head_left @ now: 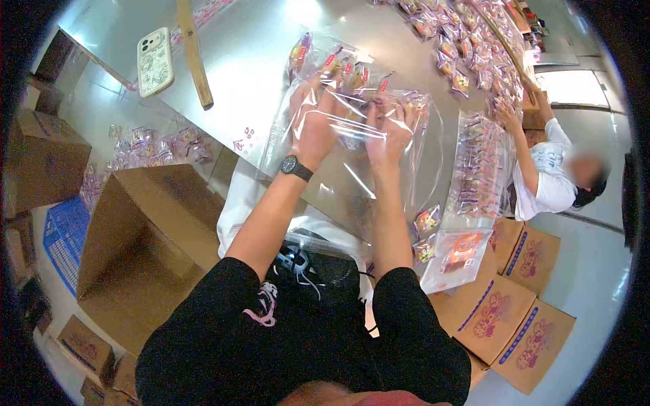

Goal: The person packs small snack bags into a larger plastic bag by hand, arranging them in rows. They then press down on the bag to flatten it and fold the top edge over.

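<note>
A large clear plastic bag (pixel 352 162) covers both of my hands, and its film shines over them. My left hand (pixel 315 128), with a dark watch on its wrist, closes on small snack packets (pixel 330 59) at the far end of the bag. Beside it, my right hand (pixel 389 132) has its fingers curled around packets in the same row, partly hidden by glare. The packets stand side by side and show red labels. Two loose packets (pixel 425 235) lie right of my right forearm on the metal table (pixel 250 88).
At right lies a filled clear bag (pixel 477 162), near a co-worker (pixel 552 162) reaching into a packet pile (pixel 467 40). A wooden stick (pixel 195 61) and a phone (pixel 156 62) lie at upper left. Cardboard boxes (pixel 497 314) stand lower right; an open carton (pixel 145 237) stands left.
</note>
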The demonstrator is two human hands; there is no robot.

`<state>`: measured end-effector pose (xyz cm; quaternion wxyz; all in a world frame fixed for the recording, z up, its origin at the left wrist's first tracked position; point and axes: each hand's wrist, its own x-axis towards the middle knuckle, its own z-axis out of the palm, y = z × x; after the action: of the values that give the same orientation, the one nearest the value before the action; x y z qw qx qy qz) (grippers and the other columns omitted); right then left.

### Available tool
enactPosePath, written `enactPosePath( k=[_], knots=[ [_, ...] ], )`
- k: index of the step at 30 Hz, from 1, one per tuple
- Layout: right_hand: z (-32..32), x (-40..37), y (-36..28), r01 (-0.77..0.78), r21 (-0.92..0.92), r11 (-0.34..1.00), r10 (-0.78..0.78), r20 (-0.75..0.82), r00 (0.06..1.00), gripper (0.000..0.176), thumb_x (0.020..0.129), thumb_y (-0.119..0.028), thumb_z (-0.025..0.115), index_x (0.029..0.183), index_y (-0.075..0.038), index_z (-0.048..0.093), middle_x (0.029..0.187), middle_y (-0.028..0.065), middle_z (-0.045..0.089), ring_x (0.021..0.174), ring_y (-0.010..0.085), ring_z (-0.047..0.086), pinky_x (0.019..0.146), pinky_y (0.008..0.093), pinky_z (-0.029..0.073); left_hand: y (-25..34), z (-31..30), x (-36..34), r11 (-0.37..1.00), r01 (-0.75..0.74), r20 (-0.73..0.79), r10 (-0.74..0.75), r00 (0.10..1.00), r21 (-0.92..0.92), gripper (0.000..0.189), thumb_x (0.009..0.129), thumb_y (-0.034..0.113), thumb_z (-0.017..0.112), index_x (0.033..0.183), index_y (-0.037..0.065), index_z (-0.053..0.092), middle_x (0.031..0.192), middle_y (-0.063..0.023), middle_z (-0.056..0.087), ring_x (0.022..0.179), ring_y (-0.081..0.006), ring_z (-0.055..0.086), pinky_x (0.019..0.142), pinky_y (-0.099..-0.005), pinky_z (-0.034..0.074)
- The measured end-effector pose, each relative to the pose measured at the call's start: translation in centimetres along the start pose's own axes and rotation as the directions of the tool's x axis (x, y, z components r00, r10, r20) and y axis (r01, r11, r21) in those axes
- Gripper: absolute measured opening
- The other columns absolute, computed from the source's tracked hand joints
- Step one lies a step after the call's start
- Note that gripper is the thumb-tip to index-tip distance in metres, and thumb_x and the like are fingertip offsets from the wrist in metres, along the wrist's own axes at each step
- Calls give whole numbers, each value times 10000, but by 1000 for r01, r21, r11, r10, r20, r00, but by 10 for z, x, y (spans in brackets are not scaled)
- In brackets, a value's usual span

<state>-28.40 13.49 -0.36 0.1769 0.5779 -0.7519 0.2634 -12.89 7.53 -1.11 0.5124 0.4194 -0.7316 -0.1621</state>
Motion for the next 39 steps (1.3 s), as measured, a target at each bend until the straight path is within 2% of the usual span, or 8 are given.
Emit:
enactPosePath(
  k=[6, 8, 21, 24, 28, 34, 36, 39],
  knots=[
    [-7, 7, -8, 15, 18, 1000, -15, 13, 1000, 421, 916, -178, 668, 1331, -112, 653, 1345, 107, 655, 1278, 357, 557, 1244, 619, 188, -13, 9, 12, 994, 38, -99, -49, 994, -103, 379, 907, 44, 706, 1285, 51, 678, 1225, -147, 661, 1126, -367, 629, 1010, -439, 510],
    [-19, 2, -20, 67, 67, 995, -68, 8, 998, 473, 886, -222, 712, 1325, -66, 631, 1294, 166, 646, 1255, 374, 561, 1170, 570, 314, -17, 8, 8, 966, 99, -112, -129, 985, -238, 307, 940, 72, 701, 1246, 40, 694, 1124, -162, 700, 1070, -346, 667, 951, -410, 537],
    [17, -53, -16, 0, 427, 904, -6, 12, 1000, 781, 717, -319, 906, 1369, -52, 569, 1291, 223, 602, 1214, 421, 569, 1046, 516, 450, -23, 5, 4, 842, 445, 119, -430, 895, -304, 348, 932, 209, 747, 1219, 39, 647, 1015, -127, 766, 878, -252, 751, 761, -362, 573],
    [20, -61, -13, -289, 535, 794, 213, 200, 956, 712, 767, -241, 863, 1370, -30, 548, 1319, 214, 579, 1222, 414, 573, 1091, 493, 439, -19, 7, -2, 918, 267, 1, -279, 960, -291, 311, 933, 197, 736, 1190, 50, 642, 1023, -139, 761, 778, -272, 749, 700, -373, 574],
    [21, -61, -24, -174, 926, 336, 332, 56, 942, 568, 917, -89, 710, 1435, 13, 502, 1368, 150, 575, 1291, 270, 553, 1129, 425, 414, -19, 3, 2, 957, 178, -28, -189, 982, -229, 269, 921, 177, 720, 1170, 78, 698, 1101, -113, 751, 878, -299, 727, 770, -398, 579],
    [12, -69, -15, -298, 805, 513, 408, 76, 910, 493, 1029, -84, 587, 1482, 3, 413, 1362, 128, 549, 1206, 208, 546, 1078, 360, 421, -14, 2, -2, 975, -223, 25, 222, 975, 25, 446, 807, 187, 775, 1245, 124, 719, 1268, -72, 704, 1227, -280, 622, 1043, -458, 453],
    [16, -63, -19, -106, 824, 556, 358, -122, 926, 435, 1042, -112, 588, 1433, -11, 426, 1396, 119, 509, 1235, 210, 541, 1007, 354, 475, -11, 4, -1, 952, -277, 53, 272, 961, 132, 495, 814, 206, 764, 1302, 150, 699, 1327, -56, 680, 1292, -249, 586, 1124, -469, 367],
    [12, -62, -22, -195, 964, 181, 579, 56, 814, 398, 1028, -94, 603, 1391, -31, 453, 1484, 125, 451, 1218, 214, 573, 914, 357, 534, -3, 12, 8, 929, -328, 145, 306, 941, 171, 510, 839, 207, 758, 1339, 160, 674, 1335, -56, 677, 1302, -250, 584, 1138, -457, 361]
  ],
)
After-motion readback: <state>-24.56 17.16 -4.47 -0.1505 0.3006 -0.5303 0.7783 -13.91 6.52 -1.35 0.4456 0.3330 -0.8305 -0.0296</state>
